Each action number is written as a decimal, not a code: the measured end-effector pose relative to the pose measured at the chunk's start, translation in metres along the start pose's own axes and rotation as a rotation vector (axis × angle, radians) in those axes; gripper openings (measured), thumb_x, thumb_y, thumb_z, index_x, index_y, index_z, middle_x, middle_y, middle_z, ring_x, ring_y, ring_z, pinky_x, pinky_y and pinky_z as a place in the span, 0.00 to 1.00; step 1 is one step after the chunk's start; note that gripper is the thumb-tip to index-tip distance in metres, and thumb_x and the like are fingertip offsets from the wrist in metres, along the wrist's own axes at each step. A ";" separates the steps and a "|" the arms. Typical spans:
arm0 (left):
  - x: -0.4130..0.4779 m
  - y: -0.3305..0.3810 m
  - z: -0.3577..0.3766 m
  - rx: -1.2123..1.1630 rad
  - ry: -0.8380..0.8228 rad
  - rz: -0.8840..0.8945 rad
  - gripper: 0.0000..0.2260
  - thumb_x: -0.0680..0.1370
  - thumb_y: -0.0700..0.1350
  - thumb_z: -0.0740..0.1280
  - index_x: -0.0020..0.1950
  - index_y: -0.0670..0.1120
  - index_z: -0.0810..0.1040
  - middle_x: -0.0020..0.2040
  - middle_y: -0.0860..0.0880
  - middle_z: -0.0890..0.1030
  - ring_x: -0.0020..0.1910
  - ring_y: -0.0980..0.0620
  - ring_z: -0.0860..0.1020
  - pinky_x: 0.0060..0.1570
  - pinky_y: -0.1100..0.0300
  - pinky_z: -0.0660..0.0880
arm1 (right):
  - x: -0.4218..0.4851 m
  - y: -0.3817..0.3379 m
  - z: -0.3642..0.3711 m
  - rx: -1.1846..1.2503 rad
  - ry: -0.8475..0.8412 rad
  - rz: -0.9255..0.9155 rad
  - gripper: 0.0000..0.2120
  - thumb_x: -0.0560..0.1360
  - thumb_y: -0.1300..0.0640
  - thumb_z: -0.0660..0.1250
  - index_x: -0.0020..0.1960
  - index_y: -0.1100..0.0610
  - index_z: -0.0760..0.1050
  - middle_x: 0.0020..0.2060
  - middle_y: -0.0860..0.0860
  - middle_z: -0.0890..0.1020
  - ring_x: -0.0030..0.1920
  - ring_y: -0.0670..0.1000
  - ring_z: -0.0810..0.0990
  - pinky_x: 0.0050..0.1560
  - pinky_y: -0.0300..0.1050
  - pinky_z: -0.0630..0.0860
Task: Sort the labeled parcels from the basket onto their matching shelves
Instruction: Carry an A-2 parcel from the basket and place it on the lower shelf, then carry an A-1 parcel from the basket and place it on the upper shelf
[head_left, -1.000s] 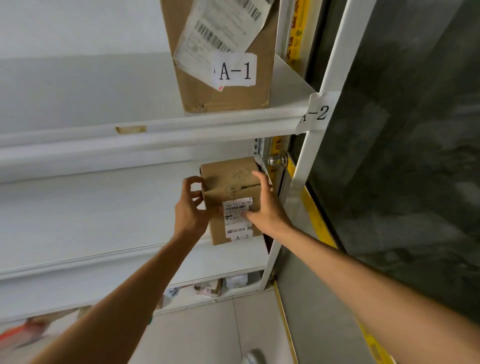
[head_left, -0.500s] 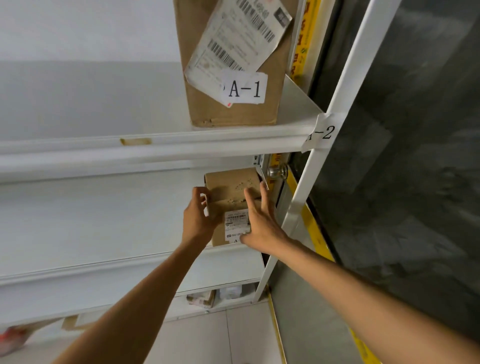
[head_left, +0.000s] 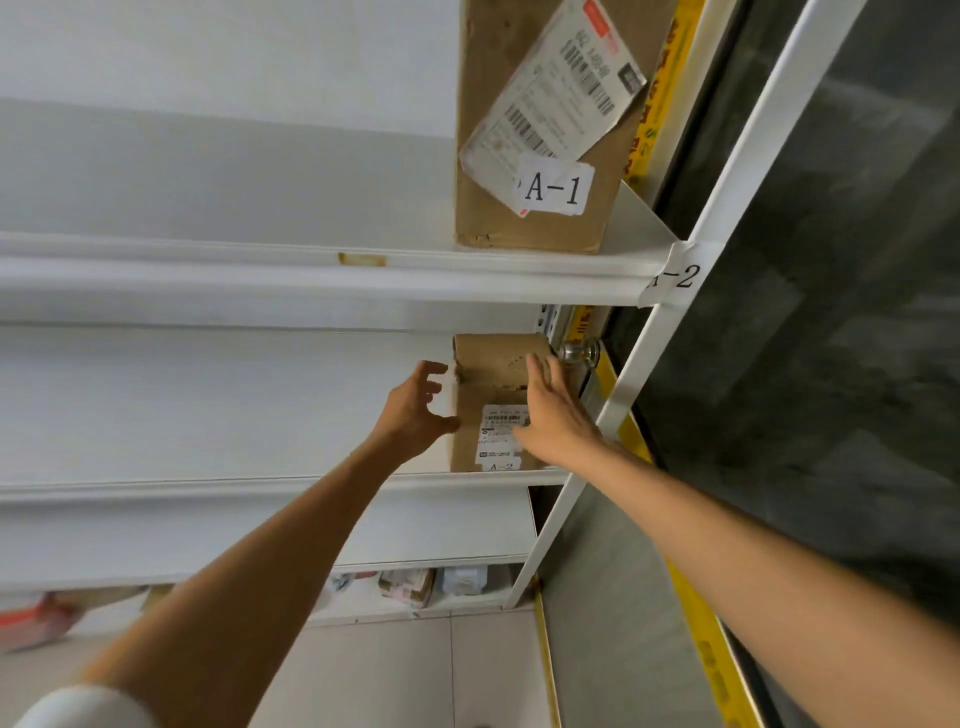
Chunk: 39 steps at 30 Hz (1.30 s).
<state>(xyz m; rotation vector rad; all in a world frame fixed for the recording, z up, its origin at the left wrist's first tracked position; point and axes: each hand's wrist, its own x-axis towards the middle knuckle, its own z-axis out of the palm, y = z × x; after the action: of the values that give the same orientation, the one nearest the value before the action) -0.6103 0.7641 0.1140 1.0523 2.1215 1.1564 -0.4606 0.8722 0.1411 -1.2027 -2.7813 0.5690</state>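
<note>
Head view: box (head_left: 493, 371) upright at shelf's (head_left: 260, 486) right end.
Left hand (head_left: 413, 410): splayed, gripping nothing, just left of box.
Right hand (head_left: 558, 421): flat on box front, nearer.

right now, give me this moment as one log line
A-2 parcel: upright on shelf under A-2 tag | left hand: open, at its left side | right hand: open, flat on its front

You are setting the A-2 parcel (head_left: 491, 395) down on the white shelf (head_left: 260, 486), further back than before. Your left hand (head_left: 415, 410) is opening and spreading off its side, while your right hand (head_left: 556, 415) is flattening against its front.
</note>
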 end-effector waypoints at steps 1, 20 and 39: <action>-0.010 -0.001 -0.010 0.036 0.014 0.002 0.29 0.69 0.39 0.76 0.68 0.47 0.69 0.62 0.42 0.76 0.63 0.45 0.74 0.58 0.54 0.75 | -0.004 -0.010 0.000 -0.023 0.034 -0.027 0.44 0.72 0.62 0.71 0.78 0.58 0.47 0.76 0.57 0.47 0.76 0.61 0.49 0.71 0.51 0.63; -0.427 -0.124 -0.323 0.653 0.437 -0.579 0.22 0.69 0.49 0.74 0.61 0.51 0.75 0.58 0.49 0.79 0.56 0.46 0.77 0.51 0.54 0.75 | -0.213 -0.437 0.146 -0.103 -0.469 -1.004 0.29 0.68 0.51 0.72 0.65 0.59 0.67 0.61 0.57 0.73 0.56 0.57 0.74 0.52 0.49 0.74; -0.840 -0.097 -0.161 0.130 1.248 -1.500 0.19 0.71 0.47 0.74 0.59 0.46 0.76 0.52 0.46 0.80 0.52 0.46 0.78 0.51 0.50 0.77 | -0.624 -0.555 0.235 -0.449 -0.964 -2.310 0.29 0.70 0.56 0.73 0.66 0.64 0.67 0.62 0.59 0.73 0.61 0.58 0.72 0.56 0.46 0.71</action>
<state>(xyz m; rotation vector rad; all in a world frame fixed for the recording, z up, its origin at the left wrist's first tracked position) -0.2804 -0.0297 0.1657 -1.5656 2.6709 0.7650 -0.4579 0.0047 0.1766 2.6899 -2.3806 0.0671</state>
